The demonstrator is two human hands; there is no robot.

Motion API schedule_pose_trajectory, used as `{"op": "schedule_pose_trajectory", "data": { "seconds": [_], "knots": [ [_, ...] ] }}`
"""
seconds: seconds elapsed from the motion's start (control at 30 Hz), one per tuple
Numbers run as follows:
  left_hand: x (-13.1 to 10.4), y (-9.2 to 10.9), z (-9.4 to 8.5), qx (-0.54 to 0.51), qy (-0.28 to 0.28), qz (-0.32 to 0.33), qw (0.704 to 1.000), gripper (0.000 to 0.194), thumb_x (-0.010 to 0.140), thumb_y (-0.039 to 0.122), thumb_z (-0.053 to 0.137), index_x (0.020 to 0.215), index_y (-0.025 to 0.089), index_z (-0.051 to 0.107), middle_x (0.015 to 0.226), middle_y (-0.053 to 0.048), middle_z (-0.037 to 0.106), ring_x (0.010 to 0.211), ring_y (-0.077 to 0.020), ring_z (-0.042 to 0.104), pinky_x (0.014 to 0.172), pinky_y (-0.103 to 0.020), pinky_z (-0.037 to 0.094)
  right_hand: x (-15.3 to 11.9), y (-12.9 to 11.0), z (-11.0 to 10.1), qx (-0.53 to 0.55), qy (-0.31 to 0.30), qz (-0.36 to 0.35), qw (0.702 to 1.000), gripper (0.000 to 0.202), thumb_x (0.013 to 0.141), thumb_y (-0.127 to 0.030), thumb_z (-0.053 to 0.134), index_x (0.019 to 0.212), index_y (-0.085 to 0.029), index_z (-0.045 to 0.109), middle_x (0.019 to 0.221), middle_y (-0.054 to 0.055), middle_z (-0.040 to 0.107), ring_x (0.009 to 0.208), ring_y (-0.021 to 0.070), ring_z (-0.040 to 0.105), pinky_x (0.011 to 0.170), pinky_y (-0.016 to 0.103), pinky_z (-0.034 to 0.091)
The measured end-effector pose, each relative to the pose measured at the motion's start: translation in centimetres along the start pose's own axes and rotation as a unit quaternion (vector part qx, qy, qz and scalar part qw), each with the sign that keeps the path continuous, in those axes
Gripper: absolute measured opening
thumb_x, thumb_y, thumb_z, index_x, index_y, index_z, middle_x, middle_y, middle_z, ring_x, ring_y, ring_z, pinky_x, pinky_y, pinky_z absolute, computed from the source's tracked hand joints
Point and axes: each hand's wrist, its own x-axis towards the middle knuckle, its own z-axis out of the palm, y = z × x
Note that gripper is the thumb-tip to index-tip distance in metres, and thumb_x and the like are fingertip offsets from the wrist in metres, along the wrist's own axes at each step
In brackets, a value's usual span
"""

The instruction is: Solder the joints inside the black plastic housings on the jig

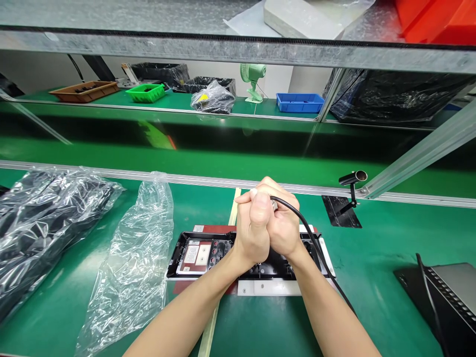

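My left hand (254,225) and my right hand (284,218) are pressed together above the middle of a long black housing (174,258). Fingers on both hands are closed. A black cable (310,228) comes out at the top of my right hand, where a small metal piece (274,204) shows, and curves down to the right past my forearm. What my left fingers grip is hidden. The housing lies on a fixture with a white bar (269,288) along its near edge. Labels and dark round parts show in its left half.
Clear plastic film (130,258) and wrapped black parts (48,218) lie at the left. A black holder (342,212) with a metal tube stands at the right, behind a dark device (442,292). A metal shelf (186,47) crosses overhead. Trays and a green fan (253,79) are farther back.
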Motion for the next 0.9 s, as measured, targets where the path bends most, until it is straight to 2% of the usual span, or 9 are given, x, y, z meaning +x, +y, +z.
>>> {"op": "schedule_pose_trajectory", "data": {
  "seconds": [0.2,0.37,0.6,0.9],
  "knots": [
    [0.05,0.14,0.03,-0.004,-0.005,0.017,1.000,0.059,0.097,0.070,0.038,0.068,0.020,0.050,0.060,0.001,0.036,0.055,-0.0153,0.040,0.054,-0.033,0.036,0.06,-0.01,-0.01,0.004,0.006,0.008,1.000,0.022,0.094,-0.028,0.062,0.082,-0.021,0.079,0.075,0.003,0.065,0.071,0.0162,0.058,0.066,0.032,0.046],
    [0.07,0.14,0.01,-0.003,-0.018,0.016,1.000,0.059,0.097,0.071,0.037,0.068,0.020,0.047,0.062,0.001,0.032,0.056,-0.0144,0.035,0.055,-0.033,0.031,0.01,0.04,0.02,0.005,0.011,0.010,1.000,0.022,0.093,-0.026,0.061,0.082,-0.020,0.079,0.072,0.003,0.063,0.071,0.0161,0.058,0.066,0.032,0.047],
    [0.03,0.11,-0.03,0.003,-0.016,0.022,1.000,0.058,0.097,0.070,0.037,0.066,0.021,0.040,0.062,0.001,0.031,0.056,-0.0143,0.034,0.056,-0.033,0.030,0.03,0.10,0.00,0.016,0.008,0.004,1.000,0.018,0.090,-0.021,0.064,0.082,-0.022,0.079,0.070,0.001,0.060,0.072,0.0159,0.058,0.066,0.032,0.046],
    [-0.04,-0.01,-0.20,0.011,-0.023,0.024,0.999,0.057,0.098,0.070,0.034,0.069,0.021,0.041,0.063,0.002,0.030,0.056,-0.0143,0.034,0.055,-0.033,0.030,-0.05,-0.08,0.08,-0.009,0.012,0.003,1.000,0.028,0.098,-0.033,0.055,0.083,-0.025,0.078,0.069,0.001,0.059,0.070,0.0161,0.058,0.065,0.032,0.048]
  ]
}}
